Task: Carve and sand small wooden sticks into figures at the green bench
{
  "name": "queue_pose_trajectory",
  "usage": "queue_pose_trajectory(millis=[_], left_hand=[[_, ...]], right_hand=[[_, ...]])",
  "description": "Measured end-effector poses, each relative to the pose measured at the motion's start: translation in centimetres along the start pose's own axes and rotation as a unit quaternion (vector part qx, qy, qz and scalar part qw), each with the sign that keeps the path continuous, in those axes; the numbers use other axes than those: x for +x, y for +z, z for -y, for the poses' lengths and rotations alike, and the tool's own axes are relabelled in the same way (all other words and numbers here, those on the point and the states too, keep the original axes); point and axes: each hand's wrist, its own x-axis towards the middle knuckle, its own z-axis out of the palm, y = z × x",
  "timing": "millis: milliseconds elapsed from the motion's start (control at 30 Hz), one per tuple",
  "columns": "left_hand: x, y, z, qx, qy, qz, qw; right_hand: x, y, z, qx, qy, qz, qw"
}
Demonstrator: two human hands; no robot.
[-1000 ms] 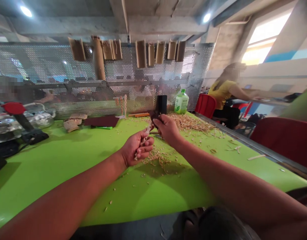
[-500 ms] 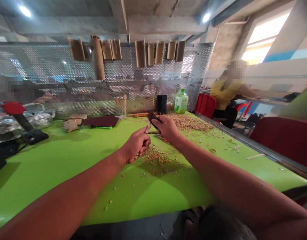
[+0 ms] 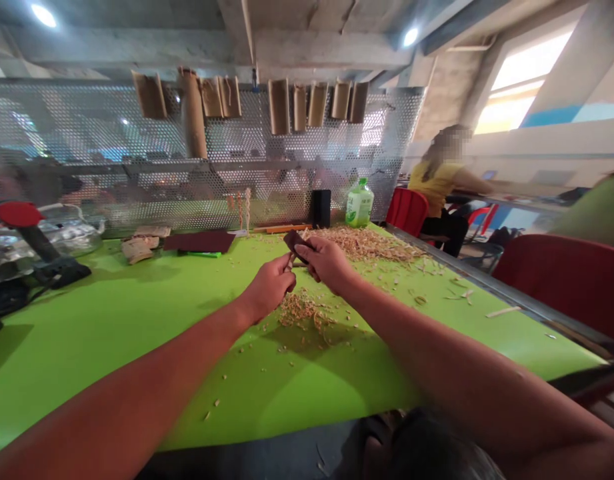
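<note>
Two bare forearms reach across a long green table (image 3: 107,360), below a perforated metal screen (image 3: 81,127) hung with a row of brown bamboo tubes (image 3: 279,107). Off to the right, a co-worker in a yellow shirt (image 3: 434,187) sits beyond a red chair (image 3: 407,212). A large heap of wood shavings (image 3: 367,243) lies just past the hands, a smaller heap of shavings (image 3: 299,312) lies just below them, and a plastic bottle (image 3: 359,205) and a black cup (image 3: 321,208) stand at the table's far edge. The left hand (image 3: 269,287) is closed around a thin pale piece of wood (image 3: 290,262), with only its tip showing above the fingers. The right hand (image 3: 327,262) is almost shut, pinching a folded piece of dark sandpaper (image 3: 295,242) at or just beside that tip; whether they touch cannot be told. The wood looks slender enough to snap under hard pressure, and a slip of the sandpaper could scrape the nearby left fingers.
</note>
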Motion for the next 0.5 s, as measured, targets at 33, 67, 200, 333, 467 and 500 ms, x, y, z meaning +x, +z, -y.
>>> queue_pose_trajectory(millis=[33, 67, 200, 333, 467, 500], left_hand=[[-0.08, 0.02, -0.05, 0.019, 0.007, 0.0, 1.0], [-0.17, 0.07, -0.08, 0.035, 0.013, 0.002, 0.999], [-0.3, 0.2, 0.1, 0.077, 0.025, -0.004, 0.997], [0.0, 0.01, 0.48, 0.104, 0.034, -0.04, 0.993], [0.12, -0.04, 0.65, 0.138, 0.054, -0.036, 0.988], [0.12, -0.01, 0.66, 0.141, 0.054, -0.035, 0.988]], right_hand=[[0.05, -0.22, 0.05, 0.007, 0.008, -0.01, 1.0], [0.03, -0.41, 0.08, 0.011, 0.015, -0.024, 1.0], [-0.47, -0.3, -0.1, -0.008, 0.002, -0.04, 0.999], [-0.45, 0.24, -0.33, -0.037, -0.016, 0.008, 0.999], [-0.17, 0.03, -0.3, -0.015, 0.013, -0.035, 0.999], [-0.23, 0.0, -0.27, -0.016, 0.013, -0.03, 0.999]])
